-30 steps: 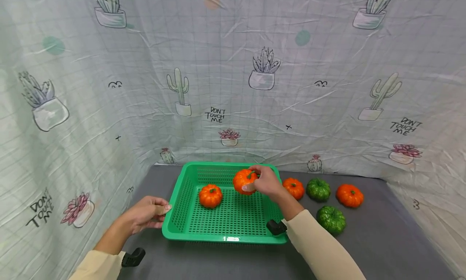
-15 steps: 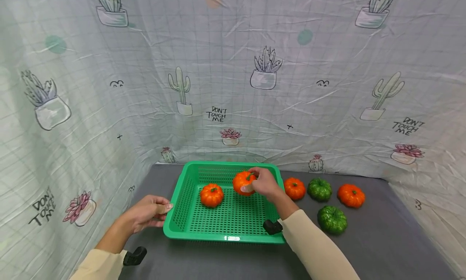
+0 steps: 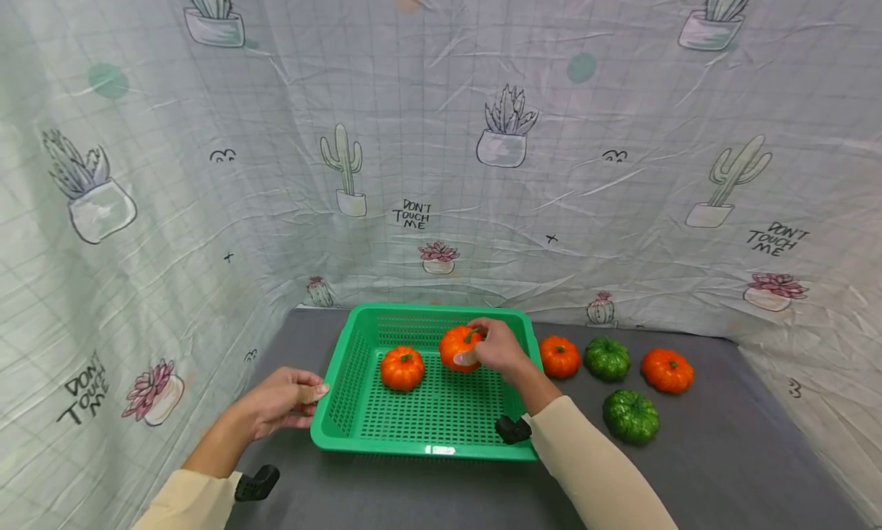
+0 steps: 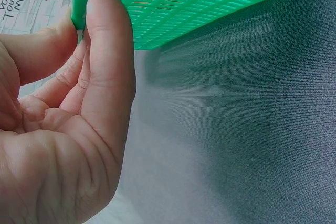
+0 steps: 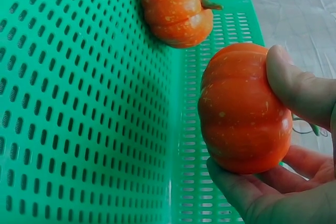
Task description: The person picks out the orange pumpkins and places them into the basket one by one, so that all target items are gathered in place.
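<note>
A green plastic basket [image 3: 427, 449] with slotted walls stands on the grey table. My left hand [image 3: 281, 401] pinches its left rim between thumb and fingers; the left wrist view shows the thumb and fingers [image 4: 107, 51] on either side of the edge. Inside the basket, left of centre, sits one small orange pumpkin [image 3: 403, 368]. My right hand [image 3: 501, 350] grips another orange pumpkin [image 3: 458, 348] over the basket, to the right of the first. In the right wrist view this held pumpkin [image 5: 244, 108] is apart from the other pumpkin [image 5: 178, 9], with thumb and fingers around it.
Right of the basket on the table [image 3: 717, 453] lie two orange pumpkins, one beside the basket wall [image 3: 560, 357] and one farther right [image 3: 667, 371]. Two green pumpkins, one behind [image 3: 607, 358] and one nearer [image 3: 630, 417], lie among them. A printed curtain [image 3: 441, 170] encloses the back and sides.
My right hand, still holding the orange pumpkin, has come down slightly within the basket. The left hand keeps its place on the rim. The whole view has shifted a little.
</note>
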Tool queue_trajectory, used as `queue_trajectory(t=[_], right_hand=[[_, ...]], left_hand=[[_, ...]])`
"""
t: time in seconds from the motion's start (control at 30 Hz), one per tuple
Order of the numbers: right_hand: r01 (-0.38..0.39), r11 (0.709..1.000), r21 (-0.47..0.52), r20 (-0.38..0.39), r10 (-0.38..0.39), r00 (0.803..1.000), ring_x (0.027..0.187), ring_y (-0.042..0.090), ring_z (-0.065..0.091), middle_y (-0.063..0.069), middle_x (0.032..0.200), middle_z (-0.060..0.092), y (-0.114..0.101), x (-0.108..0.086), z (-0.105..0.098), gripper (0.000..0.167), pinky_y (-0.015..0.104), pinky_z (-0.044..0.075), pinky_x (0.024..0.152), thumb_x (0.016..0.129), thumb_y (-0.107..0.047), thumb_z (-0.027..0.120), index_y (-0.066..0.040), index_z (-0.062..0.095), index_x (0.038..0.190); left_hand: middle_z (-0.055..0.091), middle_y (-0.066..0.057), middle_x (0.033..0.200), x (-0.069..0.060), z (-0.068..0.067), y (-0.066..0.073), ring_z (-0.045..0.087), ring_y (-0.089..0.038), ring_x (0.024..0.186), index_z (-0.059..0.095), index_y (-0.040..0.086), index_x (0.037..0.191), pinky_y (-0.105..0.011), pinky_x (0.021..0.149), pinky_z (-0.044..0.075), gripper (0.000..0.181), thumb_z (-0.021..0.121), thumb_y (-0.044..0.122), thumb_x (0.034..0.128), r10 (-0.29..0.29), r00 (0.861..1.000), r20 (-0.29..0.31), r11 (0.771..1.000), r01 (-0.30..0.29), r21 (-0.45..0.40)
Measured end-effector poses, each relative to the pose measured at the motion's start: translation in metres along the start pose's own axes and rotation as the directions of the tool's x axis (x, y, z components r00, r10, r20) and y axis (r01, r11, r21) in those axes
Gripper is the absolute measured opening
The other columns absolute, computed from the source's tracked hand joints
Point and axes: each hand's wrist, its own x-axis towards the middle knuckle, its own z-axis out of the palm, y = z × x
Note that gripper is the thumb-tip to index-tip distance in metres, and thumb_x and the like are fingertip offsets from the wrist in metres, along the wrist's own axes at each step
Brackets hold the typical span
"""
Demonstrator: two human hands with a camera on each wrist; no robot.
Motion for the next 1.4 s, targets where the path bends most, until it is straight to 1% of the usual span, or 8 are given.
queue_trajectory(t=[0.2,0.43,0.6,0.7,0.83,1.07,1.23,1.4], right_hand=[[-0.008,1.0,0.006,0.0,0.008,1.0,0.117,0.034,0.062,0.022,0.143,0.058,0.001,-0.002,0.001,0.07,0.043,0.058,0.09,0.078,-0.006,0.089,-0.005,0.06,0.142],[-0.014,1.0,0.015,0.013,0.014,1.0,0.118,0.035,0.061,0.023,0.141,0.058,-0.001,0.0,0.003,0.069,0.042,0.058,0.091,0.078,-0.002,0.087,-0.003,0.058,0.142],[-0.028,0.999,0.023,0.018,0.027,0.999,0.113,0.033,0.064,0.023,0.138,0.061,0.0,0.002,0.004,0.069,0.04,0.059,0.088,0.079,-0.002,0.087,-0.003,0.059,0.141],[-0.026,1.0,0.01,0.025,0.026,0.999,0.11,0.033,0.065,0.023,0.136,0.062,0.002,0.003,0.004,0.069,0.039,0.06,0.086,0.078,-0.002,0.088,-0.003,0.059,0.14],[-0.02,1.0,-0.002,0.034,0.02,0.999,0.108,0.032,0.066,0.023,0.135,0.063,0.003,0.005,0.004,0.07,0.039,0.06,0.087,0.076,-0.003,0.09,-0.002,0.06,0.14],[-0.032,0.999,-0.008,0.047,0.033,0.998,0.109,0.031,0.066,0.02,0.136,0.065,0.004,0.007,0.004,0.072,0.04,0.059,0.091,0.075,-0.006,0.092,-0.003,0.06,0.14],[-0.028,0.999,-0.019,0.05,0.029,0.998,0.11,0.032,0.066,0.022,0.135,0.064,0.006,0.008,0.005,0.073,0.041,0.059,0.092,0.076,-0.006,0.092,-0.001,0.059,0.14],[-0.048,0.999,-0.012,0.064,0.048,0.997,0.112,0.033,0.066,0.023,0.137,0.062,0.009,0.008,0.004,0.073,0.042,0.059,0.094,0.077,-0.004,0.09,-0.001,0.057,0.142]], left_hand=[[0.062,-0.001,0.084,0.002,0.0,0.0,0.059,-0.014,0.078,0.068,0.001,0.108,-0.032,0.072,0.061,0.018,0.063,0.019,0.1048,-0.007,1.0,-0.003,1.0,0.007,0.008],[0.063,-0.001,0.085,0.003,-0.001,-0.002,0.06,-0.015,0.079,0.067,-0.001,0.111,-0.033,0.073,0.061,0.021,0.062,0.018,0.1054,-0.006,1.0,-0.005,1.0,0.006,0.013],[0.063,-0.001,0.086,0.003,0.0,-0.002,0.06,-0.015,0.079,0.067,-0.001,0.111,-0.033,0.074,0.061,0.021,0.062,0.018,0.1055,-0.008,1.0,-0.007,1.0,0.009,0.016],[0.064,-0.001,0.085,0.003,0.0,-0.002,0.06,-0.015,0.078,0.068,0.0,0.11,-0.033,0.073,0.061,0.02,0.062,0.018,0.1053,-0.008,1.0,-0.007,1.0,0.009,0.014],[0.064,-0.001,0.085,0.003,-0.001,-0.002,0.06,-0.014,0.078,0.068,-0.001,0.11,-0.032,0.073,0.061,0.02,0.062,0.018,0.1051,-0.007,1.0,-0.005,1.0,0.007,0.01],[0.063,-0.001,0.084,0.003,0.0,-0.001,0.059,-0.014,0.078,0.068,0.0,0.11,-0.031,0.072,0.061,0.02,0.063,0.018,0.1048,-0.013,1.0,-0.011,1.0,0.013,0.011],[0.063,-0.001,0.084,0.003,-0.001,-0.001,0.059,-0.014,0.078,0.068,-0.001,0.111,-0.031,0.071,0.061,0.021,0.063,0.018,0.1049,-0.012,1.0,-0.012,1.0,0.013,0.011],[0.063,-0.001,0.083,0.003,0.0,-0.001,0.059,-0.014,0.078,0.068,-0.001,0.11,-0.031,0.071,0.061,0.02,0.063,0.017,0.1048,-0.011,1.0,-0.011,1.0,0.011,0.009]])
